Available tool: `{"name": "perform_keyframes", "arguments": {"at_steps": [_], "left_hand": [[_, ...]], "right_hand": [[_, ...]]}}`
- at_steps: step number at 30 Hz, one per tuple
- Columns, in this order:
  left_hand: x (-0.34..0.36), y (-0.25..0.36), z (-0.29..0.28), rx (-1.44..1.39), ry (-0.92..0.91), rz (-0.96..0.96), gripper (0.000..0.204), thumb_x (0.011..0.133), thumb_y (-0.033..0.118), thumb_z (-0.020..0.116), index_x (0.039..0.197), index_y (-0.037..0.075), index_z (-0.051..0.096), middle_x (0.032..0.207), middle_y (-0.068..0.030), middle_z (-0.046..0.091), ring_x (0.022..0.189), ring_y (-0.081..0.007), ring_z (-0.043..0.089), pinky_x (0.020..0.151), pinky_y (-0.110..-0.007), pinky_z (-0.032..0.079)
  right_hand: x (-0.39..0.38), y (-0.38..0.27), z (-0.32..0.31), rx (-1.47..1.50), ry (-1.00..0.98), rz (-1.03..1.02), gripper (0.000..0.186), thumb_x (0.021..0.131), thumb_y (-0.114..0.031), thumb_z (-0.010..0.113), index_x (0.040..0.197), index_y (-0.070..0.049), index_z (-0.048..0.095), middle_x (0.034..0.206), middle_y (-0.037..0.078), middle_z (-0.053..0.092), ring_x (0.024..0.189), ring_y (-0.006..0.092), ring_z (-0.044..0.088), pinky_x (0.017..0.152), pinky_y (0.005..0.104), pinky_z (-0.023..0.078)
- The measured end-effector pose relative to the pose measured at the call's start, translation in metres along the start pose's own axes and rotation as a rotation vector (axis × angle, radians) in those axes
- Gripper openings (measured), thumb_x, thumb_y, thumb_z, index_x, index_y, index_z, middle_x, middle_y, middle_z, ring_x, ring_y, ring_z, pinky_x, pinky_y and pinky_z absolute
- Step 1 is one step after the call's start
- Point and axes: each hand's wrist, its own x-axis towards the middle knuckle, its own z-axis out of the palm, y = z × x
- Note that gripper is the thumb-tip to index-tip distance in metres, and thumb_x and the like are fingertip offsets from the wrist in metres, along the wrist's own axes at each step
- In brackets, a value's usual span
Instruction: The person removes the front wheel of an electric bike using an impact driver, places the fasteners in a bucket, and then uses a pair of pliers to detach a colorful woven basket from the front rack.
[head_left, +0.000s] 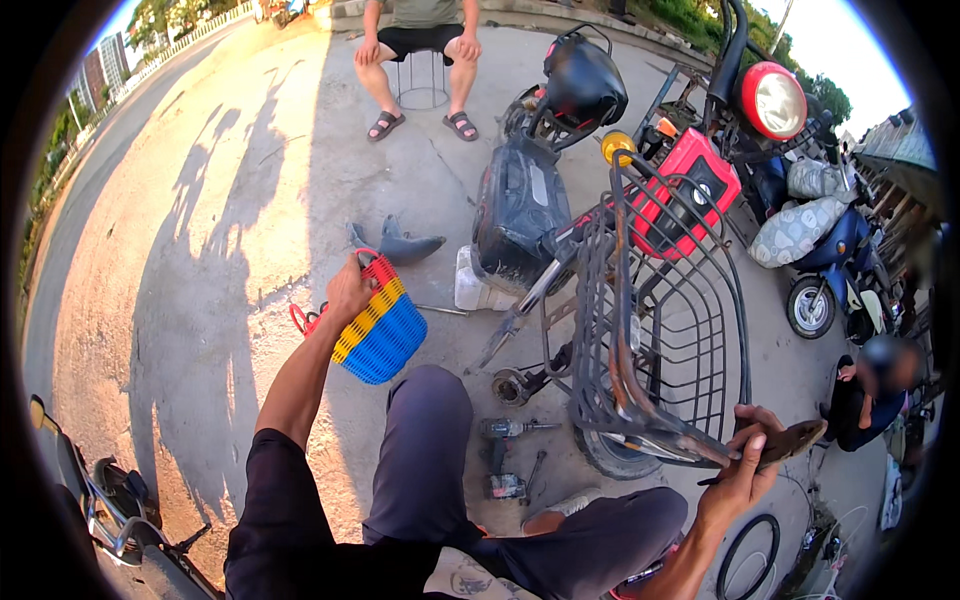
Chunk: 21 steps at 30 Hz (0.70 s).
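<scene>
My left hand (349, 290) is closed on the red top edge of a small woven basket (385, 335), banded red, yellow and blue and tilted. One red handle loop hangs beside my wrist. On the right, a large dark metal wire basket (690, 345) with rusty bars stands in front of the red-bodied electric scooter (685, 195). My right hand (740, 470) is closed at the wire basket's near corner. A flat, brown, pointed piece (795, 443) sticks out past those fingers; whether it belongs to the basket cannot be told.
A cordless drill (505, 430) lies by my right foot. Beyond my left hand are a dark curved plastic part (398, 243) and a white tub (480, 285). A person (420, 50) sits ahead; another person (870, 390) crouches right. A black rubber ring (748, 557) lies near parked scooters.
</scene>
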Motion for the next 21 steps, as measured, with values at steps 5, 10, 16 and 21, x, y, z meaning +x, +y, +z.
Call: {"name": "perform_keyframes", "arguments": {"at_steps": [5, 10, 16, 21], "left_hand": [[0.044, 0.054, -0.001, -0.057, 0.337, 0.238, 0.032, 0.082, 0.016, 0.07, 0.103, 0.004, 0.048, 0.089, -0.0171, 0.065, 0.086, -0.037, 0.063, 0.072, -0.048, 0.044], [0.103, 0.13, -0.004, -0.038, 0.581, 0.443, 0.023, 0.083, 0.013, 0.067, 0.097, 0.006, 0.05, 0.09, -0.0109, 0.061, 0.089, -0.0301, 0.061, 0.071, -0.043, 0.042], [0.17, 0.121, 0.067, 0.088, 0.469, 0.302, 0.011, 0.089, 0.012, 0.057, 0.098, 0.006, 0.054, 0.095, -0.0136, 0.065, 0.093, -0.0339, 0.062, 0.077, -0.047, 0.048], [0.158, 0.074, 0.147, -0.014, 0.15, -0.003, 0.012, 0.086, 0.005, 0.054, 0.097, 0.005, 0.056, 0.096, -0.0154, 0.068, 0.092, -0.0366, 0.065, 0.077, -0.05, 0.052]], "right_hand": [[0.001, 0.021, -0.013, 0.0, 0.048, 0.05, 0.028, 0.101, -0.02, 0.046, 0.112, 0.005, 0.054, 0.081, 0.008, 0.051, 0.097, 0.0213, 0.052, 0.093, 0.0398, 0.039], [0.001, 0.031, -0.015, 0.043, 0.24, 0.108, 0.027, 0.1, -0.019, 0.048, 0.113, 0.004, 0.053, 0.082, 0.007, 0.048, 0.092, 0.0189, 0.052, 0.091, 0.0354, 0.04], [-0.003, 0.042, -0.019, 0.071, 0.284, 0.113, 0.024, 0.104, -0.023, 0.046, 0.11, -0.001, 0.053, 0.079, 0.006, 0.044, 0.104, 0.0218, 0.057, 0.1, 0.0419, 0.046], [-0.001, 0.057, -0.046, 0.08, 0.224, 0.147, 0.023, 0.104, -0.021, 0.047, 0.107, 0.001, 0.054, 0.081, 0.006, 0.045, 0.094, 0.0188, 0.056, 0.105, 0.0435, 0.045]]}}
